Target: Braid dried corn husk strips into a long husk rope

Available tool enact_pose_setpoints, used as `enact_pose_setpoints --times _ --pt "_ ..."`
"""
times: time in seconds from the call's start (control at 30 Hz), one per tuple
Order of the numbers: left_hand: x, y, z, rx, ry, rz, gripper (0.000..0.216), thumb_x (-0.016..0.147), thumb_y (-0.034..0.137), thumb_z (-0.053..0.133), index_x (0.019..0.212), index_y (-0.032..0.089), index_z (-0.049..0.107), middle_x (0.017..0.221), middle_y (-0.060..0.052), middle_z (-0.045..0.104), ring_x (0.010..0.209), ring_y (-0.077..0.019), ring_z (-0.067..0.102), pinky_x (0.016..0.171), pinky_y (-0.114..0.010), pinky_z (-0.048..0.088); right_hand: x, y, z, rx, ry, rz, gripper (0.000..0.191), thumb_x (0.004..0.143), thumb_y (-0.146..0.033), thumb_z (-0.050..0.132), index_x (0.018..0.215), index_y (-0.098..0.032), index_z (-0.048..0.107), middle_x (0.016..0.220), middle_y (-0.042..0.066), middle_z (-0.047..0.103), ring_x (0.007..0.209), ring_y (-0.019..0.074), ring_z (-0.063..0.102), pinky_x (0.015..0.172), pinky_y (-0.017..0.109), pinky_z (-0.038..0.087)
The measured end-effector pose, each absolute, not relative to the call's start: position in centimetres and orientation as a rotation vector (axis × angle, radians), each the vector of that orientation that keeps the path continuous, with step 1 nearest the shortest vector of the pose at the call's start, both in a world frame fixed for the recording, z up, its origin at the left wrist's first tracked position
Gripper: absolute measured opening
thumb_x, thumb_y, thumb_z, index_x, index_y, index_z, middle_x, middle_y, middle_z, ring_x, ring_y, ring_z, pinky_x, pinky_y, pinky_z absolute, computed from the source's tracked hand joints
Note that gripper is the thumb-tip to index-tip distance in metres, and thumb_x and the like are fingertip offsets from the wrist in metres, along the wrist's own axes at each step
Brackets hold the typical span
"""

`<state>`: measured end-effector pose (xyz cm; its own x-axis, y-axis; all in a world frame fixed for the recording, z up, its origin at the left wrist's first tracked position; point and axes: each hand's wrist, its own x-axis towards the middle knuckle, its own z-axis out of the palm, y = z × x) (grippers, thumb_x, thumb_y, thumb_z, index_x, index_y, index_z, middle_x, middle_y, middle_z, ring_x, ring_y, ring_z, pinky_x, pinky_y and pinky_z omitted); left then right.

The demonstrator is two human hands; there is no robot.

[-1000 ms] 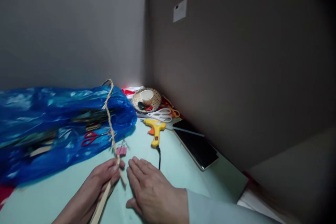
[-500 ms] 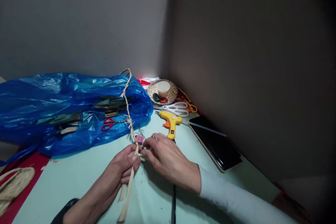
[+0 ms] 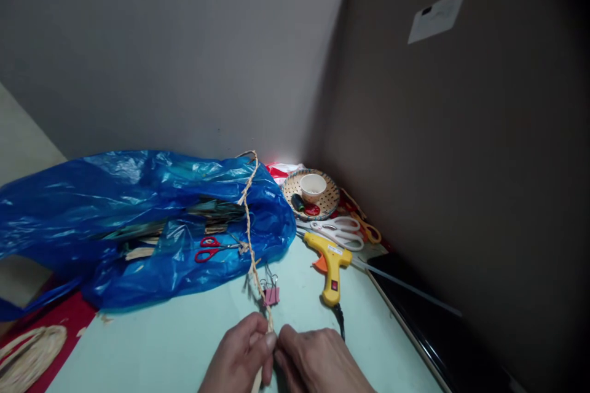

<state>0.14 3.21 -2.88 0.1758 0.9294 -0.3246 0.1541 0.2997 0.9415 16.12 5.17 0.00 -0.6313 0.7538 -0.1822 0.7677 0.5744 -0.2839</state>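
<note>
1. Since half a second ago the view has tipped up and swung left, so both hands now sit at the very bottom edge, at about 6 o'clock, and the glue gun has slid toward the lower middle.
2. Left hand [image 3: 242, 356] is closed, thumb and fingers pinching the braided straw cord [image 3: 249, 221] just below its lowest plaits; a flat loose strand runs down out of the fist.
3. Right hand [image 3: 318, 363] meets it fingertip to fingertip, pinched shut on the same cord from the 3 o'clock side, which looks like a hold meant to keep the plait from loosening.
4. From the hands the cord rises toward 12 o'clock, taut, over the blue plastic bag [image 3: 115, 221]; its top end curls over the bag's crest, where I cannot tell what anchors it.
5. A pink binder clip [image 3: 271, 292] hangs on the cord just above the fingers, likely clamping the finished braid.
6. Red-handled scissors [image 3: 209, 250] lie against the bag at 10 o'clock from the hands.
7. At 1 o'clock a yellow glue gun [image 3: 329, 264] rests on the pale green table [image 3: 152, 344], nozzle away from the person, with white scissors [image 3: 338, 230] and a woven tray [image 3: 312, 192] holding a small cup beyond.
8. A coil of straw [image 3: 25, 356] lies at 9 o'clock.
</note>
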Motion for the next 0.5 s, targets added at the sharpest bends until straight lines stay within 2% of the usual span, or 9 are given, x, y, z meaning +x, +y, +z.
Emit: enact_pose_setpoints --times 0.07,0.17,0.27,0.5 --pt "0.2 3.3 -3.2 1.222 1.299 0.777 0.035 0.084 0.056 0.048 0.073 0.022 0.050 0.052 0.004 0.053 0.059 -0.0168 0.052 0.066 -0.029 0.040 16.3 5.5 -0.5 1.329 2.812 -0.534 0.013 0.086 -0.015 0.048 0.082 -0.017 0.059 0.066 0.007 0.073 0.053 0.0189 0.067 0.043 0.028 0.016" --pt "0.4 3.4 -3.5 1.291 1.333 0.782 0.033 0.083 0.053 0.043 0.069 0.024 0.047 0.055 0.000 0.059 0.063 -0.0203 0.059 0.071 -0.032 0.044 16.9 5.7 -0.7 1.329 2.879 -0.651 0.013 0.084 -0.013 0.048 0.077 -0.020 0.057 0.064 0.003 0.071 0.049 0.0152 0.063 0.043 0.026 0.018" --pt "0.6 3.3 -3.3 1.317 1.369 0.793 0.032 0.083 0.049 0.042 0.064 0.024 0.047 0.054 -0.002 0.063 0.065 -0.0213 0.062 0.072 -0.032 0.044 17.2 5.5 -0.2 1.324 2.837 -0.719 0.016 0.084 -0.011 0.047 0.074 -0.020 0.056 0.061 0.001 0.069 0.047 0.0130 0.058 0.044 0.025 0.019" --pt "1.1 3.3 -2.4 1.297 1.484 0.757 0.029 0.083 0.037 0.043 0.058 0.024 0.049 0.054 -0.002 0.064 0.064 -0.0215 0.063 0.068 -0.030 0.045 16.7 6.1 2.0 1.215 2.746 -0.627 0.015 0.082 -0.011 0.050 0.077 -0.021 0.060 0.061 0.000 0.064 0.045 0.0107 0.041 0.047 0.026 0.020"
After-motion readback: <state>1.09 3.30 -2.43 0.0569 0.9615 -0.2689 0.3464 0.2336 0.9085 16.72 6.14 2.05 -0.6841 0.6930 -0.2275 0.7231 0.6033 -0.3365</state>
